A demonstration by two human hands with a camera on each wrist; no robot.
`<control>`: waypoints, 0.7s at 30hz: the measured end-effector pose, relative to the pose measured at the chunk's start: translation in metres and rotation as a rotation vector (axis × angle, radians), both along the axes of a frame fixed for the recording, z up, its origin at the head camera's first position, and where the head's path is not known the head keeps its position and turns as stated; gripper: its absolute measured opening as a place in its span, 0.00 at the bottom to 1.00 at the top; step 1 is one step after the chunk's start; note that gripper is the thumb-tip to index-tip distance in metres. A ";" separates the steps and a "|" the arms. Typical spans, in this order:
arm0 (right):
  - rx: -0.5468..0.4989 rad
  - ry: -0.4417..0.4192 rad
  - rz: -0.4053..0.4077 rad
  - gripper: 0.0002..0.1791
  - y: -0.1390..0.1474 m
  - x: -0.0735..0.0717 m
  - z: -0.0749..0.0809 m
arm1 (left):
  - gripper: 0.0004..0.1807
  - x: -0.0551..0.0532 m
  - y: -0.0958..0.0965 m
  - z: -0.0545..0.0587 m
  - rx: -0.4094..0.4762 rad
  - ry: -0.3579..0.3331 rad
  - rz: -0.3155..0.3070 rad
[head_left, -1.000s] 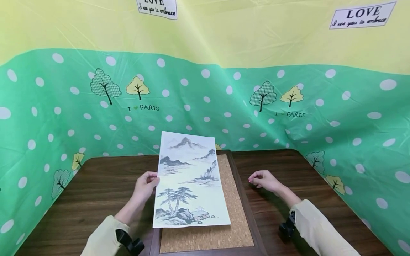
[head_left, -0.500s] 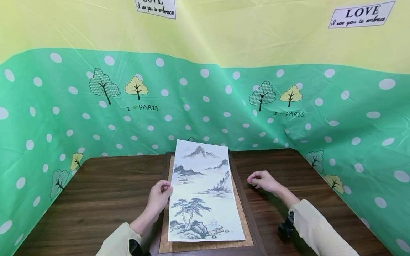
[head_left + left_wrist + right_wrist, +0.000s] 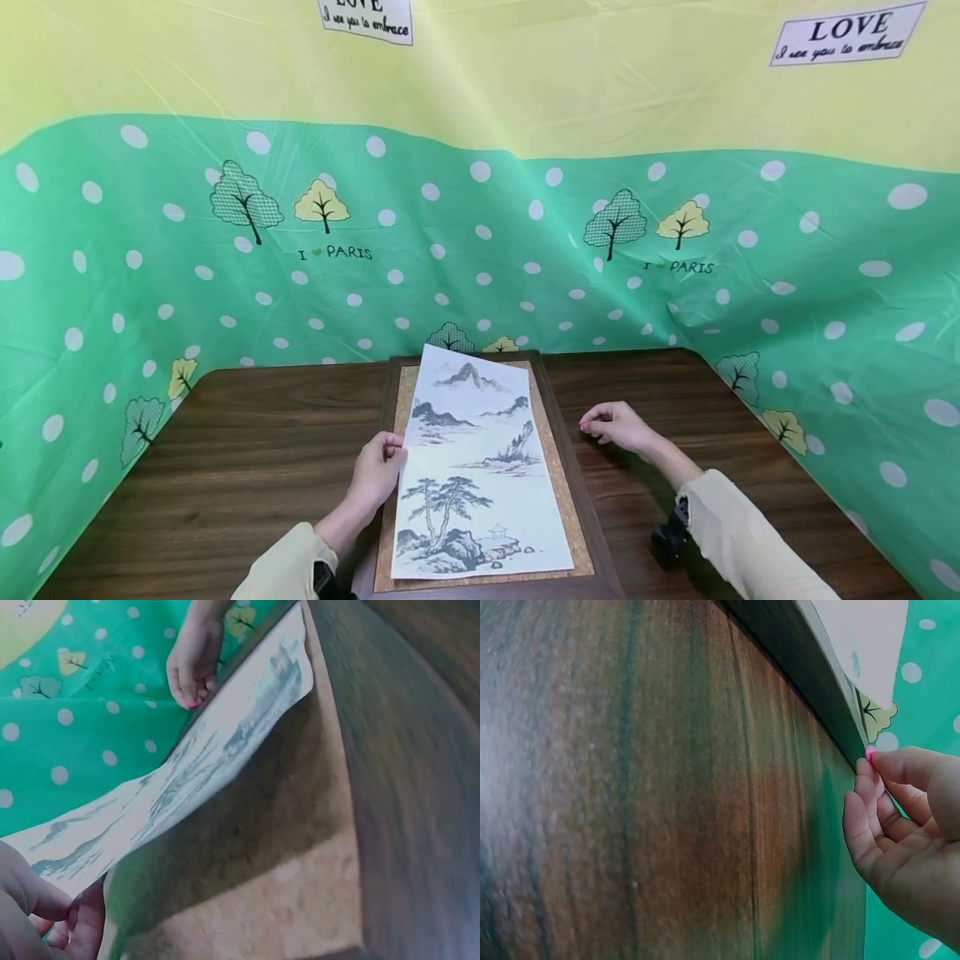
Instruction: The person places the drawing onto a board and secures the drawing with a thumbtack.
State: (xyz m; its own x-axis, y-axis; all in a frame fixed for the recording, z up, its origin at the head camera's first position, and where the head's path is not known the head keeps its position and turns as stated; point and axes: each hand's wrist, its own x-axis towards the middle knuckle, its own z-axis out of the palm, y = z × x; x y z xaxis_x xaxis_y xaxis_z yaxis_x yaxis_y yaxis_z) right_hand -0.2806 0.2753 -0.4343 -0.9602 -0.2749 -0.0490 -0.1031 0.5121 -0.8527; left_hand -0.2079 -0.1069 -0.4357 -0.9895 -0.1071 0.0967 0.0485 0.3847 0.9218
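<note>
My left hand (image 3: 375,475) pinches the left edge of a sheet of paper (image 3: 480,454) printed with an ink landscape of mountains and pines. The sheet lies over a framed cork board (image 3: 553,467), with cork showing around its edges. In the left wrist view the paper (image 3: 217,742) bows up off the cork (image 3: 270,855) and casts a shadow on it. Just right of the frame, above the table, my right hand (image 3: 618,425) pinches a tiny pink push pin (image 3: 871,753) between thumb and finger. Most of the pin is hidden by the fingertips.
The board lies on a dark wooden table (image 3: 247,442) and reaches its back edge. Behind hangs a green and yellow cloth (image 3: 480,250) with dots and trees. A black wrist camera (image 3: 670,537) is strapped at the right sleeve.
My left hand has moved right and toward me, carrying the paper from the board's left side to over the cork. The paper's top edge has come down. My right hand has stayed nearly still.
</note>
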 end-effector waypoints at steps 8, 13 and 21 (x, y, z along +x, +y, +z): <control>0.014 0.005 -0.001 0.09 -0.002 0.003 0.002 | 0.05 -0.002 0.000 -0.006 -0.103 0.024 0.009; 0.014 -0.005 -0.011 0.09 -0.003 0.003 0.001 | 0.05 -0.004 0.001 -0.007 -0.154 0.063 -0.011; 0.000 -0.004 -0.012 0.09 -0.001 0.002 -0.001 | 0.08 -0.003 0.000 -0.004 -0.218 0.087 -0.042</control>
